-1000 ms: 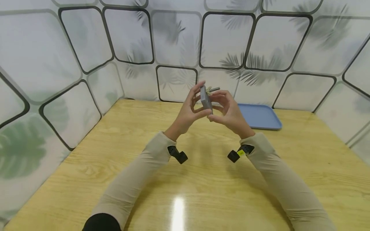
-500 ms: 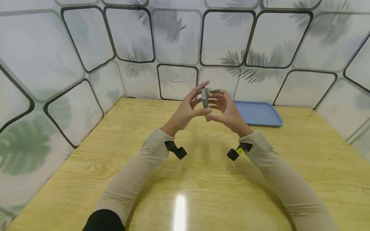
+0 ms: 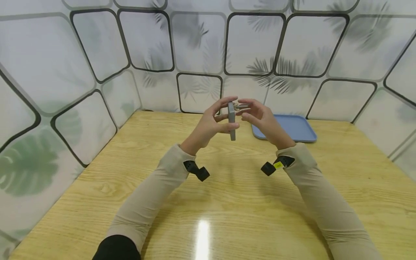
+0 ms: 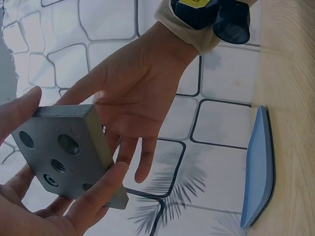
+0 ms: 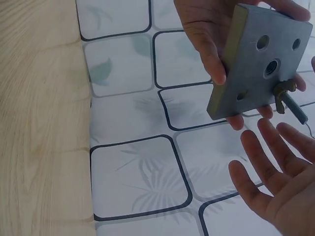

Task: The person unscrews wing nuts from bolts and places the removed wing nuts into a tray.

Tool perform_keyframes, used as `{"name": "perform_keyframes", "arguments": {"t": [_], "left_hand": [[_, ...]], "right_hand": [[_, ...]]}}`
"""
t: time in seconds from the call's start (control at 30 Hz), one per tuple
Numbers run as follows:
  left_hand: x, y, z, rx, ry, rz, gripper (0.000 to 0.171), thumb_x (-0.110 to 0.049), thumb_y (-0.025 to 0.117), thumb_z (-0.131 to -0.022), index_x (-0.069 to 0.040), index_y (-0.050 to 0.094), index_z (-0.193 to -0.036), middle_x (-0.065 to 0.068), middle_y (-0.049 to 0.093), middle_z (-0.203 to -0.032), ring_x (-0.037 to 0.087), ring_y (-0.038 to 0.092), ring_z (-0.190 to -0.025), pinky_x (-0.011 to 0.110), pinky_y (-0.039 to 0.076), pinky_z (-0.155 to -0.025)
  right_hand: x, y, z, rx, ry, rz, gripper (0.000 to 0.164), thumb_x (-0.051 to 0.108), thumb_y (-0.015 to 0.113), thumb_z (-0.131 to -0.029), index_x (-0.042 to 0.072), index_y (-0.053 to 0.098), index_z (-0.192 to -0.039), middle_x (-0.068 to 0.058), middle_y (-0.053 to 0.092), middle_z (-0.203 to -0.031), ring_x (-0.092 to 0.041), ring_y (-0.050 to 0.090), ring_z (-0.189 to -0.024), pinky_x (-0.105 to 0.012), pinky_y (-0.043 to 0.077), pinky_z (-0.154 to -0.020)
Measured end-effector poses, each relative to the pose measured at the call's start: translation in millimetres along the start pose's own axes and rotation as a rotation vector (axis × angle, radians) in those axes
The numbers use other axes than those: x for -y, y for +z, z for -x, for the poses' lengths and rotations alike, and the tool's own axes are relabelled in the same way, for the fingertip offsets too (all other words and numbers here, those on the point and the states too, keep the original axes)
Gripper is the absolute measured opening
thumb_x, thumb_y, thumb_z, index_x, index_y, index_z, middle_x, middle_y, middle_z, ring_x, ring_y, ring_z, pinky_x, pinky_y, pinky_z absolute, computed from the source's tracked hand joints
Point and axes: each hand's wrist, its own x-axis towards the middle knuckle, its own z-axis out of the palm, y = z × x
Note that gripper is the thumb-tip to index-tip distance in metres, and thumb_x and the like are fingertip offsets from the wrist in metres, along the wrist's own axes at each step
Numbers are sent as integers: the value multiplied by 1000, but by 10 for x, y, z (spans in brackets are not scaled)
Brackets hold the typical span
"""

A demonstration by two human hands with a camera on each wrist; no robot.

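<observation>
A thick grey metal plate [image 3: 232,121] is held up above the table by my left hand [image 3: 206,126], thumb on one edge and fingers along the others. Several round holes pierce its face, as the left wrist view of the plate [image 4: 64,147] shows. From the opposite face a threaded bolt [image 5: 296,109] sticks out, with a brass-coloured wing nut [image 5: 282,93] on it close to the plate. My right hand [image 3: 264,121] is beside the bolt; in the right wrist view its fingers [image 5: 268,172] are spread and relaxed just below the bolt's end.
A blue tray [image 3: 297,128] lies at the back right of the wooden table [image 3: 208,202], behind the right hand. Patterned curtain-like panels [image 3: 201,43] enclose the back and sides.
My right hand has drawn back to the right, its thumb leaving the plate's lower edge. The plate has turned slightly to stand more upright in my left hand.
</observation>
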Motion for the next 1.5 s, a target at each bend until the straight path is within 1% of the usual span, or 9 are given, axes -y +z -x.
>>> {"name": "perform_keyframes", "arguments": {"t": [0.13,0.23,0.37,0.47,0.73,1.03,1.17,1.37,1.5], "left_hand": [[27,8,14,13,16,-18,70,1,65,-83,-22,38,-144,7,36,-145,32,49,-125,42,58,-78],[41,18,15,23,26,-30,70,1,66,-83,-21,38,-144,7,35,-145,36,45,-129,43,58,-81],[39,36,16,27,33,-52,70,1,66,-82,-20,39,-143,9,34,-146,37,41,-132,43,56,-86],[25,47,16,29,39,-53,69,1,66,-82,-19,39,-143,9,34,-146,36,42,-132,43,55,-88],[25,58,12,52,53,-38,70,3,66,-81,-17,40,-143,5,34,-147,34,42,-132,43,56,-86],[47,70,14,49,62,-49,68,3,65,-82,-15,40,-142,7,37,-145,34,44,-130,43,57,-84],[46,67,19,38,54,-54,68,3,65,-83,-16,40,-142,8,37,-144,35,45,-129,43,58,-81],[38,57,22,26,58,-52,67,2,66,-82,-15,40,-142,10,37,-143,33,48,-127,42,58,-78],[34,47,20,28,79,-64,67,0,66,-83,-15,39,-142,11,37,-144,33,47,-128,42,58,-80]], "right_hand": [[14,-25,23,-43,-11,40,42,25,57,-94,8,50,-133,-3,57,-123,-8,59,-107,-32,49,-96],[13,-12,23,-75,-35,142,41,24,59,-93,9,53,-131,-6,58,-126,-17,60,-108,-38,50,-94],[11,18,10,-128,-129,301,38,16,62,-91,4,56,-128,-16,58,-127,-29,60,-107,-43,50,-93],[21,35,4,-168,-199,362,35,8,63,-89,-1,59,-123,-20,60,-122,-33,61,-103,-42,51,-93],[82,34,31,-197,-197,349,30,7,63,-89,-2,62,-118,-20,63,-118,-30,60,-105,-42,51,-93],[79,4,21,-213,-235,335,29,4,65,-87,-1,63,-115,-20,65,-109,3,57,-98,-39,51,-92],[84,5,23,-213,-269,322,29,2,65,-86,-2,62,-115,-16,65,-108,3,57,-100,-34,51,-93],[104,16,29,-214,-328,294,26,-3,64,-86,-3,63,-111,2,62,-111,2,56,-105,-23,50,-93],[106,16,34,-222,-374,349,20,-4,64,-85,-3,67,-104,-7,62,-114,-1,54,-108,-19,47,-94]]}}
